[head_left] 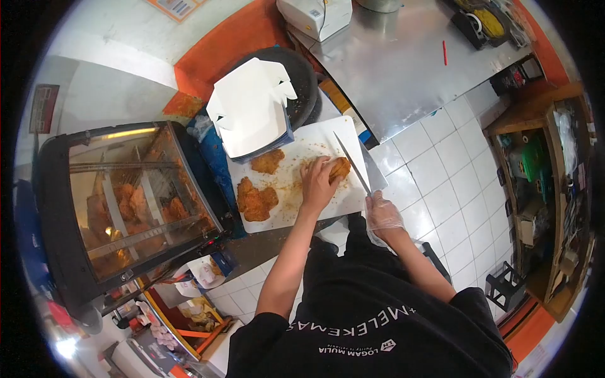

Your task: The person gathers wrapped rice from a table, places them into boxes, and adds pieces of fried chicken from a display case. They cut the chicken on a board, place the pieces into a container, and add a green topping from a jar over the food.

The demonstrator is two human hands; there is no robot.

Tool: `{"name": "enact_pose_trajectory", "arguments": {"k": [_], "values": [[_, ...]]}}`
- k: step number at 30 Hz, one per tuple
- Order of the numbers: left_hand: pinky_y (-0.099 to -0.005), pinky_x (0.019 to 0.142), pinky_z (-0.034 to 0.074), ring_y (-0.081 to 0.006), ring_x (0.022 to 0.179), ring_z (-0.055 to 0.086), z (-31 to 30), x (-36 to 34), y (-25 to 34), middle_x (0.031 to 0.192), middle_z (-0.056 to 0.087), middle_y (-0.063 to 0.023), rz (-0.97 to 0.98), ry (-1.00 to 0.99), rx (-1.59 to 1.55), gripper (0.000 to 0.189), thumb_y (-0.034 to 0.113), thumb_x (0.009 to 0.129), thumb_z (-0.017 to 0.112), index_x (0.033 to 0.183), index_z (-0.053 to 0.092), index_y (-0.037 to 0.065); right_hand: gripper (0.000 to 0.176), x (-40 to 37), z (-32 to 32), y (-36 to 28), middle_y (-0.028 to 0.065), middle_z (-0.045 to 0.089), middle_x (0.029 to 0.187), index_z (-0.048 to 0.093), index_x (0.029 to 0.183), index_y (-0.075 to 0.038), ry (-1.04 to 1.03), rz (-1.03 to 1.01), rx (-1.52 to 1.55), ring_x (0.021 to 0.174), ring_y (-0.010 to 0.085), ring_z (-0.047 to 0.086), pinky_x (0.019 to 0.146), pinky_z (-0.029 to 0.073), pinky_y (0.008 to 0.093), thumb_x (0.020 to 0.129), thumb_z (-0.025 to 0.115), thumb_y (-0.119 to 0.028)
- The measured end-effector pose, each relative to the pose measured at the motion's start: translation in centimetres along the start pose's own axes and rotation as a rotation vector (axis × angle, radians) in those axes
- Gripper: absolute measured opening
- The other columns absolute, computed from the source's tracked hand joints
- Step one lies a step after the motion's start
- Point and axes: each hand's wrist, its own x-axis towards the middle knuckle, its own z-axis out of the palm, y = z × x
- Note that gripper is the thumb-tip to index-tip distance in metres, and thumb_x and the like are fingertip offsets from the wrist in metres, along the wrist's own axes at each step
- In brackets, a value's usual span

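My left hand is closed over a piece of fried chicken, pressing it against the white cutting board. In a clear plastic glove, my right hand grips a long knife by its handle. The blade points away from me, along the right side of that piece. Two more breaded chicken pieces lie toward the board's left: a smaller one and a larger one. Brown crumbs are scattered between them and my left hand.
White folded food boxes overlap the board's far left corner, before a big dark pan. A glass warmer with fried chicken stands left. Beyond is a steel table with a red pen; a wooden shelf is at right.
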Motion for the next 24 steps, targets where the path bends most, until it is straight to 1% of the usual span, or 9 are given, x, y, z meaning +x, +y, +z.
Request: {"name": "enact_pose_trajectory", "arguments": {"k": [3, 9, 11, 14, 15, 17, 18, 21, 24], "values": [[-0.0500, 0.104, 0.035, -0.0280, 0.116, 0.059, 0.5, 0.0, 0.1, 0.119, 0.064, -0.0075, -0.049, -0.037, -0.050, 0.038, 0.016, 0.080, 0.080, 0.116, 0.070, 0.008, 0.041, -0.4, -0.6, -0.7, 0.0318, 0.070, 0.097, 0.049, 0.120, 0.003, -0.025, -0.002, -0.046, 0.093, 0.0508, 0.068, 0.084, 0.052, 0.0593, 0.108, 0.039, -0.034], [-0.0491, 0.104, 0.035, -0.0281, 0.111, 0.061, 0.9, 0.0, 0.5, 0.113, 0.066, -0.0068, -0.098, -0.009, -0.054, 0.034, 0.015, 0.080, 0.080, 0.112, 0.070, 0.007, 0.042, 0.3, -1.7, -1.3, 0.0315, 0.070, 0.101, 0.051, 0.121, 0.002, -0.106, 0.026, -0.155, 0.097, 0.0476, 0.069, 0.087, 0.054, 0.0556, 0.109, 0.038, -0.036], [-0.0500, 0.105, 0.035, -0.0282, 0.111, 0.061, 1.2, 0.0, 0.3, 0.113, 0.066, -0.0069, -0.144, -0.029, -0.033, 0.035, 0.015, 0.081, 0.080, 0.113, 0.070, 0.008, 0.042, 1.7, -1.3, -0.7, 0.0313, 0.070, 0.100, 0.051, 0.120, 0.002, -0.117, 0.021, -0.181, 0.097, 0.0477, 0.069, 0.087, 0.054, 0.0550, 0.109, 0.038, -0.036], [-0.0517, 0.107, 0.035, -0.0285, 0.112, 0.061, 1.5, 0.0, 0.3, 0.114, 0.066, -0.0067, -0.174, -0.027, -0.024, 0.038, 0.015, 0.080, 0.080, 0.116, 0.068, 0.008, 0.043, 5.7, 2.1, 1.4, 0.0313, 0.070, 0.099, 0.052, 0.121, 0.001, -0.053, -0.036, -0.136, 0.096, 0.0487, 0.069, 0.087, 0.055, 0.0548, 0.109, 0.037, -0.037], [-0.0523, 0.107, 0.035, -0.0285, 0.113, 0.060, 1.5, -0.1, 0.5, 0.114, 0.065, -0.0065, -0.179, -0.022, -0.026, 0.039, 0.015, 0.080, 0.080, 0.117, 0.068, 0.008, 0.043, 6.5, 2.5, 1.2, 0.0312, 0.071, 0.099, 0.052, 0.121, 0.001, -0.052, -0.045, -0.144, 0.096, 0.0488, 0.069, 0.087, 0.055, 0.0551, 0.109, 0.037, -0.037], [-0.0510, 0.104, 0.037, -0.0320, 0.112, 0.061, 1.5, -0.1, 0.6, 0.116, 0.066, -0.0086, -0.179, -0.039, -0.041, 0.039, 0.017, 0.082, 0.079, 0.118, 0.068, 0.006, 0.043, 8.1, 2.6, -0.1, 0.0310, 0.071, 0.099, 0.053, 0.120, 0.000, -0.035, -0.075, -0.158, 0.096, 0.0490, 0.069, 0.087, 0.054, 0.0556, 0.109, 0.037, -0.038], [-0.0503, 0.103, 0.038, -0.0337, 0.112, 0.061, 1.1, -0.1, 0.6, 0.117, 0.066, -0.0096, -0.176, -0.050, -0.044, 0.040, 0.019, 0.083, 0.079, 0.119, 0.068, 0.005, 0.042, 8.0, 2.0, -0.7, 0.0308, 0.070, 0.099, 0.053, 0.118, -0.001, -0.025, -0.073, -0.135, 0.096, 0.0496, 0.068, 0.086, 0.054, 0.0568, 0.109, 0.037, -0.039], [-0.0488, 0.103, 0.039, -0.0346, 0.112, 0.061, 0.3, -0.7, 1.2, 0.116, 0.066, -0.0117, -0.094, 0.060, -0.075, 0.042, 0.017, 0.081, 0.080, 0.119, 0.068, 0.004, 0.043, 6.2, -0.4, -1.2, 0.0311, 0.070, 0.098, 0.053, 0.116, 0.000, -0.032, -0.094, -0.123, 0.095, 0.0504, 0.068, 0.085, 0.054, 0.0579, 0.109, 0.038, -0.040], [-0.0471, 0.102, 0.040, -0.0353, 0.112, 0.060, 0.8, -1.4, 0.4, 0.116, 0.065, -0.0132, -0.143, 0.021, -0.067, 0.043, 0.016, 0.079, 0.081, 0.118, 0.068, 0.004, 0.043, 4.8, -0.6, -0.8, 0.0315, 0.070, 0.097, 0.052, 0.116, 0.000, -0.022, -0.138, -0.153, 0.093, 0.0507, 0.069, 0.085, 0.054, 0.0582, 0.109, 0.038, -0.040]]}}
